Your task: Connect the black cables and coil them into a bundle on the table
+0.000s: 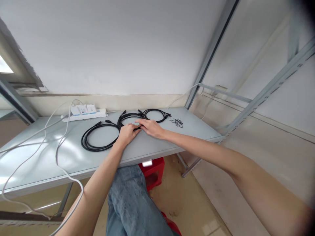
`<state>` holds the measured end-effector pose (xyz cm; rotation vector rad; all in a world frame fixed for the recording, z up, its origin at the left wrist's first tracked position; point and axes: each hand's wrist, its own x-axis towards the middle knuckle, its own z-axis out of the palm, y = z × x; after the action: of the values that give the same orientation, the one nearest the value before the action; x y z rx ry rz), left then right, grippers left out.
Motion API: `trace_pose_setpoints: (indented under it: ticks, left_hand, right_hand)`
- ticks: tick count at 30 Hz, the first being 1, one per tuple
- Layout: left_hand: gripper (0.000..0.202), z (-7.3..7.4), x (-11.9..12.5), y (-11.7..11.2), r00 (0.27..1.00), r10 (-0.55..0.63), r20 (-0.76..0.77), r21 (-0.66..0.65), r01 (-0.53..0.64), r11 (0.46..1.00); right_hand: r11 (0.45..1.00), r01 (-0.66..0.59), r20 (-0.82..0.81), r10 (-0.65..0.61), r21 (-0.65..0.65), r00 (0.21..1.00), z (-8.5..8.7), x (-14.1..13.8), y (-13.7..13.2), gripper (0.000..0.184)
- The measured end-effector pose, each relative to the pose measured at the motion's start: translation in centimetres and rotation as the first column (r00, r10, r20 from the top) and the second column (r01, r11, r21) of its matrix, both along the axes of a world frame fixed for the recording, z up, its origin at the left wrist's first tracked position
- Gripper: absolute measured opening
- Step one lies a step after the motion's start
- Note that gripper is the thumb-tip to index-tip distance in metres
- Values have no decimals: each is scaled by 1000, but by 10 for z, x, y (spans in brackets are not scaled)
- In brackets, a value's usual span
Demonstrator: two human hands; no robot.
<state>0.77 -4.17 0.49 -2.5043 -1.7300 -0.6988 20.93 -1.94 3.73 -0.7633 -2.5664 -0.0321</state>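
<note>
Three coils of black cable lie in a row on the grey tabletop. My left hand (128,133) is closed at the front of the middle coil (119,121), its fingers on the black cable. From the right, my right hand (153,128) meets it, thumb and fingers pinched on the same stretch of cable. A short black piece shows between the two hands; the fingers partly cover it. Left of my left hand rests another cable coil (94,149) with its plugs at the back. Behind my right hand is a smaller cable coil (157,110). Several thin black ties (177,123) lie farther right.
A white power strip (98,113) with chargers stands at the back left. Loose white cords (57,154) cross the left side and hang over the front edge. Metal posts (209,52) frame the table (197,131). A red stool (157,172) is underneath.
</note>
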Motion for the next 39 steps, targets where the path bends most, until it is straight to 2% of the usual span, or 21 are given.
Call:
trace_pose_setpoints:
  ticks: [2,6,10,14,16,21,26,30,33,35,37,39]
  left_hand:
    - [39,0,0,0,1000,11,-9,-4,-11,1000]
    - [36,2,1,-2,998,49,-48,-23,-51,998]
    - [34,3,3,-2,996,69,-58,-22,-71,997]
    - [34,0,2,0,998,65,-7,4,-65,998]
    - [32,0,2,0,999,31,29,10,-32,999]
    - [36,0,1,0,998,-14,54,27,13,1000]
    - [40,-1,1,1,1000,1,23,34,-2,999]
    - [40,0,1,-1,1000,-7,5,27,7,1000]
    - [43,2,2,-2,1000,-15,-7,25,15,1000]
    - [47,3,2,-3,1000,-22,-5,29,22,999]
    - [50,3,2,-3,1000,-27,4,31,26,999]
    - [50,3,3,-4,1000,-27,4,30,26,999]
  right_hand:
    - [988,-13,184,-16,151,983,2,4,2,49]
    - [916,-171,455,-15,364,890,14,6,8,48]
    - [866,-255,560,-35,430,827,29,-3,11,49]
    - [890,-220,631,-94,400,770,44,-14,5,47]
    - [919,-172,627,-97,355,773,49,-19,1,44]
    - [981,32,491,-123,189,863,50,-25,-5,49]
    - [970,241,318,-233,12,919,46,-30,-4,62]
    - [938,260,206,-214,-230,955,48,-31,2,58]
    - [892,241,131,-206,-383,970,48,-28,8,56]
    - [831,273,82,-268,-485,960,45,-27,11,51]
    - [748,330,38,-379,-576,924,42,-29,12,45]
    - [628,389,21,-510,-674,860,39,-32,14,41]
